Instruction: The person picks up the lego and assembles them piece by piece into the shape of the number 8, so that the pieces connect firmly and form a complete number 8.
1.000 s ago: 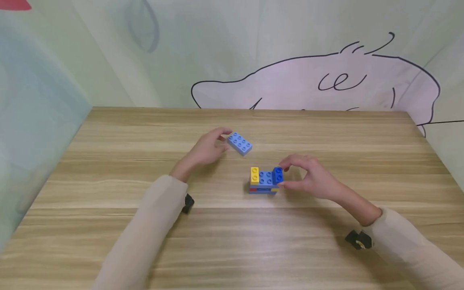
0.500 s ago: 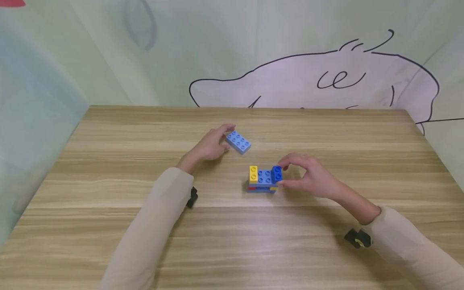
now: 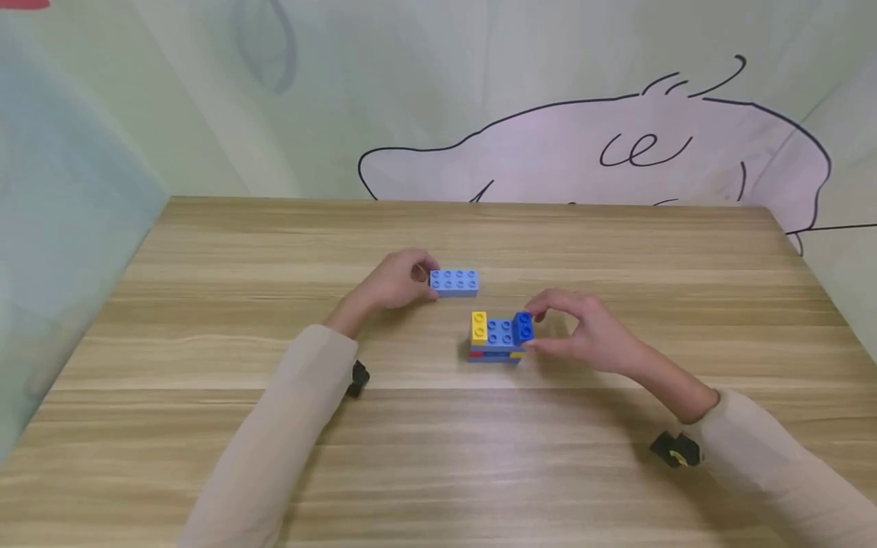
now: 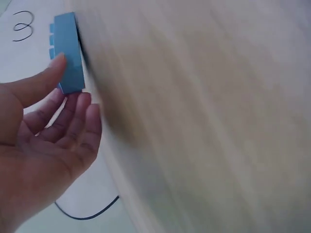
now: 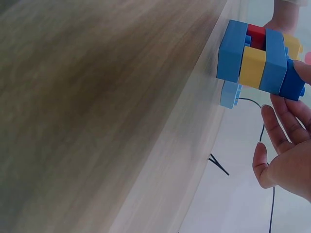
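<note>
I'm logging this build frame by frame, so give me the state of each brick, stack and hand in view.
light blue brick: loose, flat on the table, studs up, apart from the stack
brick stack: upright on the table, layered
dark blue brick: on the stack's top right end
yellow brick: on the stack's top left end
left hand: pinches the light blue brick's end
right hand: pinches the dark blue brick

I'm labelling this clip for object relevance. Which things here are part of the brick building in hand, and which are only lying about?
In the work:
- light blue brick, gripped by the left hand
- brick stack, blue, yellow and red, with its dark blue brick pinched by the right hand

Merely there:
- wooden table
- wall drawing
</note>
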The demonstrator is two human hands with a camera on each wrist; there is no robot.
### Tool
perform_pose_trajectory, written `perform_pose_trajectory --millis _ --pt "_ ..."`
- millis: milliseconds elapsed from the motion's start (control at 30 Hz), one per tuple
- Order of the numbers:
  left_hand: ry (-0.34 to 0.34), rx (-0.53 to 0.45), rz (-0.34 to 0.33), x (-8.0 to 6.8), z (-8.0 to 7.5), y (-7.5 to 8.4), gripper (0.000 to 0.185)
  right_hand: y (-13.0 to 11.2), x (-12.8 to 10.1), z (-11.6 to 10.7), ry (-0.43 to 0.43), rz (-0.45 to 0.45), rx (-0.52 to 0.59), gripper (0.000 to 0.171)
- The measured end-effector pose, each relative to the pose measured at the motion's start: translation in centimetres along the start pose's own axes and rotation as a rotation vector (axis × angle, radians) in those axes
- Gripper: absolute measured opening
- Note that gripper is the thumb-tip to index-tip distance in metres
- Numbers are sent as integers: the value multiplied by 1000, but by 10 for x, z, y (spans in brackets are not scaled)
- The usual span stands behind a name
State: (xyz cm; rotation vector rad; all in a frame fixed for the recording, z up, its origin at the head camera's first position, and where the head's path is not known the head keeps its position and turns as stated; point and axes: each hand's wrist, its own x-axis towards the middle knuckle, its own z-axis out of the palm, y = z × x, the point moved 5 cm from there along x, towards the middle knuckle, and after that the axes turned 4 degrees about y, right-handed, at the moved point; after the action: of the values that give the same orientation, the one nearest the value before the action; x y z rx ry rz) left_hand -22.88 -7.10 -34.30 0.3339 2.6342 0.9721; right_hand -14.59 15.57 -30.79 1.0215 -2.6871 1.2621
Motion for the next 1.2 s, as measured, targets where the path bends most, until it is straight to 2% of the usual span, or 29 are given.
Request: perform_pose_trajectory --millis 300,467,600,800,1033,1200 --pt "87 -67 -13 -22 -18 15 36 0 0 0 0 -2 8 33" --pt "114 -146 82 -45 -22 39 35 0 0 1 -1 8 9 33" --pt "111 -179 166 -63 -19 59 34 1 -1 1 -2 18 11 32" --pt "89 -172 228 -82 -8 77 35 1 -1 2 3 24 18 31" --pt "75 -135 311 -89 5 86 33 0 -2 0 31 0 13 31" --pt "81 -117 333 -88 11 87 32 -1 -2 0 30 5 16 31"
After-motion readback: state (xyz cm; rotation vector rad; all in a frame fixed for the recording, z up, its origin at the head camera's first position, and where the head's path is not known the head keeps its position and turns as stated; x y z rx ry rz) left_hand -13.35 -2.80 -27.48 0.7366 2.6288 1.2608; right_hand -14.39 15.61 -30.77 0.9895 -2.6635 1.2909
